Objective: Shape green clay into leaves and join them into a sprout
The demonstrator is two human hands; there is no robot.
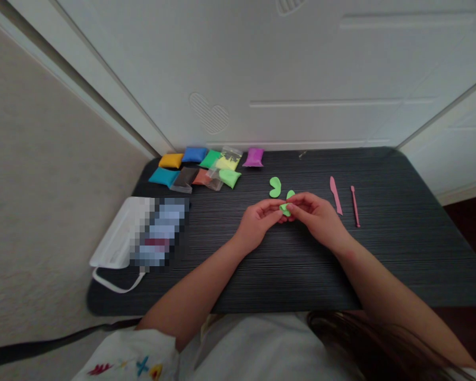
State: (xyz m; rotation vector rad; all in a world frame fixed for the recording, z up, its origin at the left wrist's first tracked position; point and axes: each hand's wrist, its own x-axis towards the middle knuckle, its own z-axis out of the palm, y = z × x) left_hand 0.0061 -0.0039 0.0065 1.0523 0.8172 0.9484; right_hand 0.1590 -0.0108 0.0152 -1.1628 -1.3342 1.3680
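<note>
Between my two hands is a small flattened piece of light green modelling clay (pixel 285 210), pinched at its edges. My left hand (pixel 258 221) closes on its left side with thumb and fingers. My right hand (pixel 316 216) closes on the right side, the thumb lying over the clay. Just beyond my fingertips another light green clay piece (pixel 291 194) shows, its lower part hidden by my right hand. A curved, notched light green clay shape (pixel 275 187) lies flat on the table a little farther off to the left.
A pink plastic knife (pixel 335 194) and a thin pink modelling stick (pixel 355 206) lie right of my hands on the dark table (pixel 301 275). Several coloured clay packets (pixel 194 154) sit at the back left. A white power bank (pixel 119 233) with a cable lies beside a blurred-out phone (pixel 161 233).
</note>
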